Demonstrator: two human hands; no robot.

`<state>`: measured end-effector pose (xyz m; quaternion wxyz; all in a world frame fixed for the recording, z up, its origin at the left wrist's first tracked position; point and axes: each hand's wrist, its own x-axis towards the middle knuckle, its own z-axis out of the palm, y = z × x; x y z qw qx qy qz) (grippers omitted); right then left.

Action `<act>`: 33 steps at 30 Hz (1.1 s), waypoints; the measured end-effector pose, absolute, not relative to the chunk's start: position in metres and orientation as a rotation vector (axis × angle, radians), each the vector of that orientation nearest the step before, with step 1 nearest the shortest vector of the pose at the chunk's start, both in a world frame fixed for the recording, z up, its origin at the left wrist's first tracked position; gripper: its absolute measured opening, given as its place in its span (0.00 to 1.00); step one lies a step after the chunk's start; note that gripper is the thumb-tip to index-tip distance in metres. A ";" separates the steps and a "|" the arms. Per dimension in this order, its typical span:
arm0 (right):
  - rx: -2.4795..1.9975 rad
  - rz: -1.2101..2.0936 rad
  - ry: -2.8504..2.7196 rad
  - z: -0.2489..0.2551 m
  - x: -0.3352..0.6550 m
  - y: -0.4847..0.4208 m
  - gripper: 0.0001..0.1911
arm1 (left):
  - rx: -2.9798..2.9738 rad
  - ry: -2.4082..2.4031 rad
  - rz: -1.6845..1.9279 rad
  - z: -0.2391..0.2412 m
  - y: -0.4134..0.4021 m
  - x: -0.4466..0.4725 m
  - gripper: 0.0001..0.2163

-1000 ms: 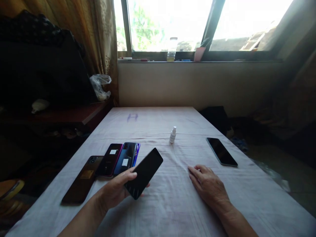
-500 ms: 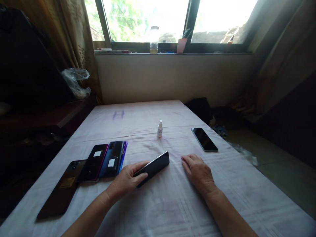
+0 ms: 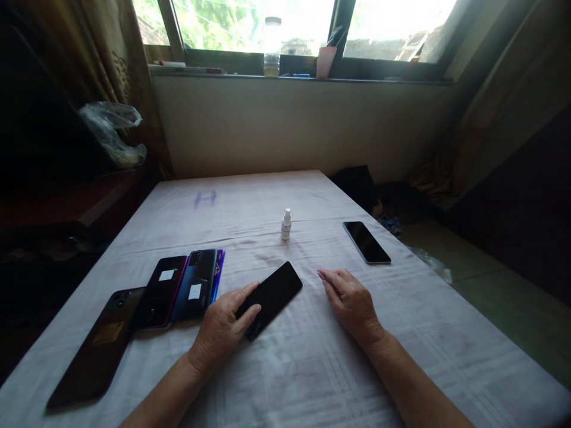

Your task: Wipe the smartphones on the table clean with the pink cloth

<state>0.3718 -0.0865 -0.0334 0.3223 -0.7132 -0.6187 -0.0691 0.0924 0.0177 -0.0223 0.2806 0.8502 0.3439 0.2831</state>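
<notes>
Pale cloth (image 3: 285, 380) spreads below a bright window (image 3: 254, 27). Leftmost lies a brown phone (image 3: 84, 365), then a pink-edged phone (image 3: 156, 303) and a blue phone (image 3: 197, 276), all back up. Next, the left hand (image 3: 223, 324) is closed around the lower end of a black phone (image 3: 274, 297), thumb over its dark front; the phone slants away to the right. Beyond it a white bottle (image 3: 286, 227) stands upright. The right hand (image 3: 350, 303) rests partly open, fingers together and loosely bent, apparently empty. Farther right, another phone (image 3: 366, 242) lies face up.
</notes>
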 end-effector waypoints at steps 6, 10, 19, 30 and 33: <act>-1.760 -0.071 -1.685 -0.023 0.355 -0.071 0.14 | 2.479 0.815 0.690 -0.022 0.033 0.104 0.17; -1.779 -0.077 -1.716 -0.022 0.352 -0.063 0.14 | 2.512 0.798 0.623 -0.026 0.033 0.110 0.17; -1.898 -0.057 -1.849 -0.029 0.355 -0.071 0.16 | 2.628 0.975 0.575 -0.040 0.012 0.098 0.34; -1.899 -0.092 -1.902 -0.028 0.363 -0.055 0.16 | 2.693 0.984 0.591 -0.037 0.011 0.100 0.31; -1.880 -0.126 -1.921 -0.030 0.364 -0.056 0.16 | 2.715 0.982 0.622 -0.038 0.009 0.100 0.31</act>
